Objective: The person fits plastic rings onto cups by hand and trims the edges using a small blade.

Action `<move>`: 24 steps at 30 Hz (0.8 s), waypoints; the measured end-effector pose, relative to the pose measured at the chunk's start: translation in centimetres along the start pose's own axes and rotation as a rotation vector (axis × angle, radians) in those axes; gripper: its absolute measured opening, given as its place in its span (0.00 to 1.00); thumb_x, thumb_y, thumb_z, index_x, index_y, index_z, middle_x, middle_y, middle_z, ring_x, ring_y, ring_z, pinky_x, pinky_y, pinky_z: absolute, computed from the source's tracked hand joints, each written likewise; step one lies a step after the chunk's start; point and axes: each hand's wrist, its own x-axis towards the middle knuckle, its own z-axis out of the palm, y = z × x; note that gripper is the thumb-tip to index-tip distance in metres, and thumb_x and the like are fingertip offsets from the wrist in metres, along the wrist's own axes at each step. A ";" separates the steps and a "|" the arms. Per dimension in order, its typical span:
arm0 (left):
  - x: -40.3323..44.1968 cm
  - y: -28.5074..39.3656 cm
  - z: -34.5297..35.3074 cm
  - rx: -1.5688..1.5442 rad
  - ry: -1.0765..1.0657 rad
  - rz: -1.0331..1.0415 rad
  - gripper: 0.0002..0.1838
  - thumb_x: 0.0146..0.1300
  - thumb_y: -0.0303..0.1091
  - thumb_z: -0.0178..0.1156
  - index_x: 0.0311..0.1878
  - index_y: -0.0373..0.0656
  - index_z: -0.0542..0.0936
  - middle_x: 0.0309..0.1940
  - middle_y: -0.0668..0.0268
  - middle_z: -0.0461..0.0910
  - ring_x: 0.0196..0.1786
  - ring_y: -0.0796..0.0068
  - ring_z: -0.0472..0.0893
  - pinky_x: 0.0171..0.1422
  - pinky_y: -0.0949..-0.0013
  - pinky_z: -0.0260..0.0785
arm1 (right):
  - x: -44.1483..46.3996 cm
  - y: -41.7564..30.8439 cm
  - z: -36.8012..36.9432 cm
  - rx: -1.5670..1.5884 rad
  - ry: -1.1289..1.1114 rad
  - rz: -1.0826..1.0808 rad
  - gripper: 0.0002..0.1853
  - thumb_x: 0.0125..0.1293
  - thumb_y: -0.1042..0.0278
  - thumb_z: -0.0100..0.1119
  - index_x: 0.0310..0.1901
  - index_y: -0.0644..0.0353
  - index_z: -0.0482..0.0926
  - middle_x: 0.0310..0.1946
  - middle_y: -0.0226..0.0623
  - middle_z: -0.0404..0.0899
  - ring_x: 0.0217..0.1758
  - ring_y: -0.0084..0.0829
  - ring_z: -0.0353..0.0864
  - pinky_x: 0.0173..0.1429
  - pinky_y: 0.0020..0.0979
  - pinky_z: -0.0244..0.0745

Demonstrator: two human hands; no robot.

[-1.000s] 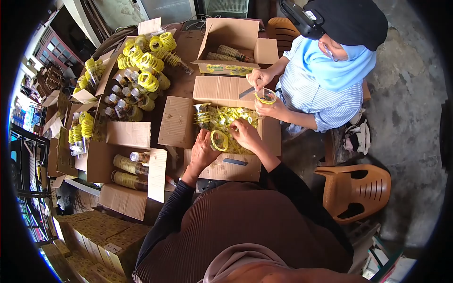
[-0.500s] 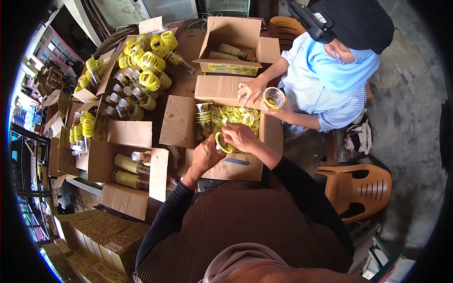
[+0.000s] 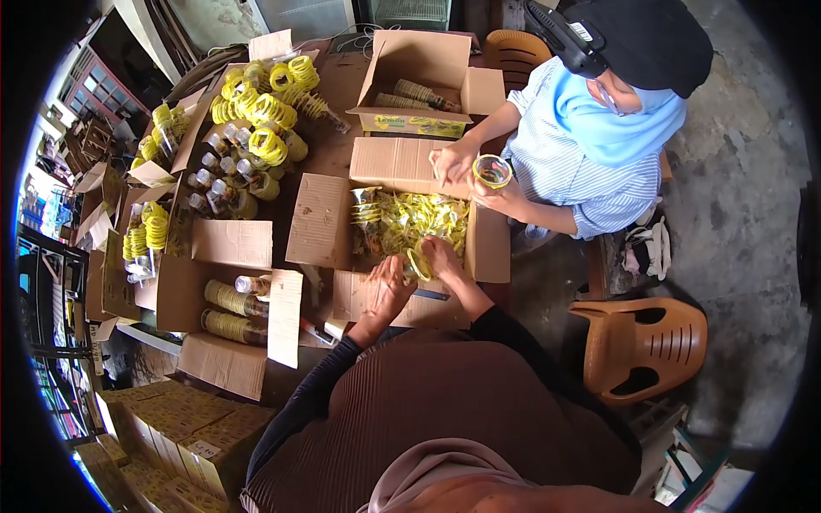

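Note:
My left hand (image 3: 386, 293) is wrapped round a clear plastic cup with a yellow rim (image 3: 418, 265), tilted above the near edge of an open cardboard box (image 3: 402, 295). At the cup's right side, my right hand (image 3: 443, 259) has its fingers closed on the yellow rim. Small yellow-and-clear packets (image 3: 423, 218) fill much of the box. Along the box's left side lies a stack of yellow-rimmed cups (image 3: 367, 214).
A co-worker (image 3: 590, 145) at the right holds another cup (image 3: 493, 172). Behind stands a lemon-printed box (image 3: 419, 125). Stacked yellow-rimmed cups (image 3: 269, 111) and bottles (image 3: 227, 188) are at the left, with an open box (image 3: 222, 363) nearer. An orange chair (image 3: 646, 346) stands right.
My hands have moved nearer to me with the cup, which is now tilted to the right. The co-worker's free hand has left the cup and moved left.

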 end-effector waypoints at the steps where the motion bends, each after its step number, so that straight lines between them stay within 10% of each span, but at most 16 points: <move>1: -0.1 -0.1 0.2 -0.012 0.031 0.016 0.23 0.44 0.33 0.71 0.43 0.41 0.72 0.36 0.56 0.76 0.42 0.54 0.78 0.47 0.55 0.70 | 0.1 0.3 0.2 -0.033 -0.002 0.016 0.17 0.69 0.59 0.42 0.33 0.65 0.74 0.26 0.56 0.74 0.31 0.53 0.76 0.38 0.44 0.69; 9: -0.5 0.6 -2.8 -0.005 0.109 0.029 0.28 0.47 0.35 0.69 0.49 0.35 0.70 0.39 0.51 0.73 0.44 0.51 0.75 0.47 0.55 0.66 | 1.8 2.8 -3.1 -0.272 0.097 0.131 0.11 0.68 0.63 0.50 0.38 0.60 0.79 0.35 0.54 0.80 0.42 0.53 0.80 0.44 0.48 0.72; 18: 0.8 -0.9 -3.3 -0.065 0.065 -0.038 0.33 0.47 0.34 0.70 0.54 0.32 0.67 0.45 0.48 0.70 0.49 0.47 0.73 0.55 0.54 0.67 | 1.0 -3.8 -2.3 -0.265 0.221 -0.454 0.08 0.61 0.67 0.62 0.33 0.62 0.76 0.29 0.44 0.78 0.32 0.45 0.80 0.37 0.41 0.74; 24: 2.4 -1.2 -3.8 -0.001 -0.053 0.052 0.35 0.42 0.36 0.74 0.54 0.35 0.69 0.42 0.52 0.71 0.47 0.49 0.74 0.51 0.55 0.71 | -0.2 -9.4 -3.0 -0.521 -0.154 -0.479 0.13 0.61 0.62 0.61 0.39 0.62 0.71 0.34 0.45 0.76 0.38 0.46 0.79 0.40 0.42 0.75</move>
